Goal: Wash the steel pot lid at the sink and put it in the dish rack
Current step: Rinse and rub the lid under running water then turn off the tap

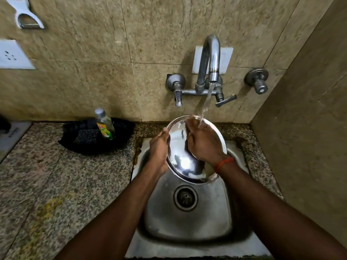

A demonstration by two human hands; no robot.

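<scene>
Holding the lid [183, 147] tilted over the sink [187, 218]: left hand [159, 147] gripping its rim, right hand [203, 141] pressed flat on its face beneath the tap [210, 57] stream. Wet steel, likely to slip and clatter down; no rack in sight.

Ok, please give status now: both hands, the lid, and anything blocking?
Left hand grips round steel pot lid by its left rim. Right hand flat on lid, under running tap water. Lid above steel sink. Nothing blocking.

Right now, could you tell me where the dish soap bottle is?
In the head view, the dish soap bottle stands left of the sink, in a black tray against the wall.
</scene>
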